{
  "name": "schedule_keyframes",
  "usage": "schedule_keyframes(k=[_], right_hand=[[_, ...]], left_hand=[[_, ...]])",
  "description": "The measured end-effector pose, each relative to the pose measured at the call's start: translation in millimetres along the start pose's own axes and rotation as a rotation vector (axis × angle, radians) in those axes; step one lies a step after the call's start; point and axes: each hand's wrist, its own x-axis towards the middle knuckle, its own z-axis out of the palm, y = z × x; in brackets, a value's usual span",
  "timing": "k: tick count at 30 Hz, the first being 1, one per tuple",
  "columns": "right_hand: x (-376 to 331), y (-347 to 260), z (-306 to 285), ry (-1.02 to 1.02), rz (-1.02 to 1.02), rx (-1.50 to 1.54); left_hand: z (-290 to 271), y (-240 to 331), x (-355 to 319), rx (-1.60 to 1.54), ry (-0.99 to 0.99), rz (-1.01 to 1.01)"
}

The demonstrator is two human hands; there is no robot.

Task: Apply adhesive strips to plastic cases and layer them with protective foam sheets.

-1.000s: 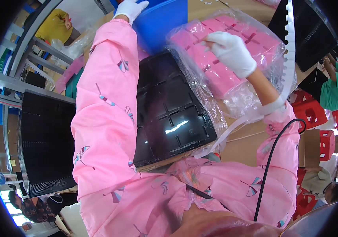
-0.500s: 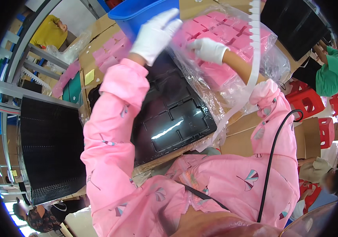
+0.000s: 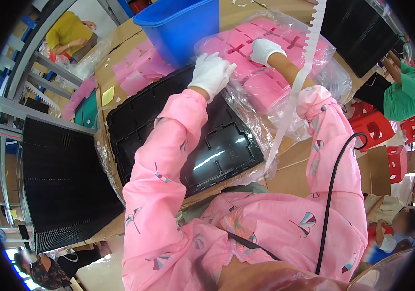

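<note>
Black moulded plastic tray point(image 3: 222, 145), white-gloved left hand point(image 3: 211, 73), fingers loosely spread, over its far corner, white-gloved right hand point(image 3: 267, 50) at pink foam-like blocks point(image 3: 265, 90) right of it, grip unclear.

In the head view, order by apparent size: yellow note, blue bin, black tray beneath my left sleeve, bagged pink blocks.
1. Black tray, partly covered
2. Bagged pink blocks
3. Blue bin, cropped
4. Yellow note

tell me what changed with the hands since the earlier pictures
The left hand has left the blue bin, coming back toward the body and rightward to the pink blocks' left edge. The right hand stays at the blocks.
</note>
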Motion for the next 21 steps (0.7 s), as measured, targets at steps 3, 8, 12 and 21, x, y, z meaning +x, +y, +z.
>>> schedule_keyframes(k=[3, 8, 12, 21], right_hand=[[12.5, 7.3, 12.7, -0.008, 0.002, -0.049], [41.9, 28.2, 29.2, 0.025, -0.153, -0.202], [38.9, 48.2, 5.5, 0.262, -0.479, -0.645], [17.3, 80.7, -65.9, 0.563, -0.283, 1.363]], left_hand=[[1.3, 1.0, -4.1, 0.003, 0.050, -0.027], [1.2, 2.1, -7.0, -0.057, 0.055, -0.062], [-1.8, 2.0, -7.9, -0.093, 0.028, -0.061], [-15.9, 2.9, 1.0, -0.132, 0.144, -0.064]])
